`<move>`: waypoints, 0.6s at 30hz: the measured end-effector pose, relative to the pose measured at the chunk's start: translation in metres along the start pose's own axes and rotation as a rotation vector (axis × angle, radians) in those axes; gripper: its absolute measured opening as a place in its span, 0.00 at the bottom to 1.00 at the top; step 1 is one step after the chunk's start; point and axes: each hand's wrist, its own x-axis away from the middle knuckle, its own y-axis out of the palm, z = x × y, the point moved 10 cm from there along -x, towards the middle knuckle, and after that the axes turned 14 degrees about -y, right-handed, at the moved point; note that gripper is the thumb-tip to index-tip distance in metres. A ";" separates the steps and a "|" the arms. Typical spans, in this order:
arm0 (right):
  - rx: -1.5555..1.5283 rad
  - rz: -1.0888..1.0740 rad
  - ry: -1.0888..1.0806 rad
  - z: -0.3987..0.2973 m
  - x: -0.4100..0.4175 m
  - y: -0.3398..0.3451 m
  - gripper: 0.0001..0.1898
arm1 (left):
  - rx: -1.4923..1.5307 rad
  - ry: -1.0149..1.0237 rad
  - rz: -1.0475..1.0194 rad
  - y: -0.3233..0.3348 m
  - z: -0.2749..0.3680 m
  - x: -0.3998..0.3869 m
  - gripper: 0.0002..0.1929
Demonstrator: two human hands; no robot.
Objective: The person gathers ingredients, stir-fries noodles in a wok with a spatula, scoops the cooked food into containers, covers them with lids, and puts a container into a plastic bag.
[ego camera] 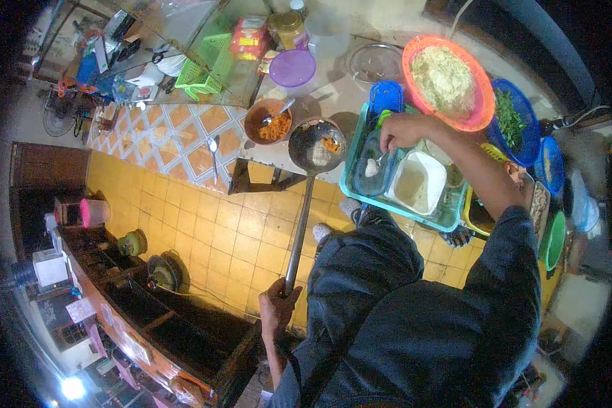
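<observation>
My left hand (278, 308) grips the handle end of a long metal ladle (300, 229). Its round dark bowl lies at the table's edge, holding orange shreds and a pale, grainy food. My right hand (399, 133) is closed on the handle of a small spoon (380, 159), whose tip carries white stuff over a clear blue container (359, 176). That container stands in a turquoise plastic basket (345, 178), beside a white square tub (441, 181) with pale contents. Left of the ladle's bowl is a brown bowl (250, 122) of orange shreds with a spoon in it.
An orange basin (488, 97) of pale, flour-like food and a blue basket (533, 135) of green leaves stand at the back right. A purple lid (292, 68) and a green basket (224, 43) are further left. A metal spoon (213, 158) lies on the tiled counter.
</observation>
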 end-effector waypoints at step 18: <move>0.859 0.054 0.170 0.026 -0.052 0.051 0.08 | -0.022 -0.038 0.043 0.002 0.002 0.009 0.11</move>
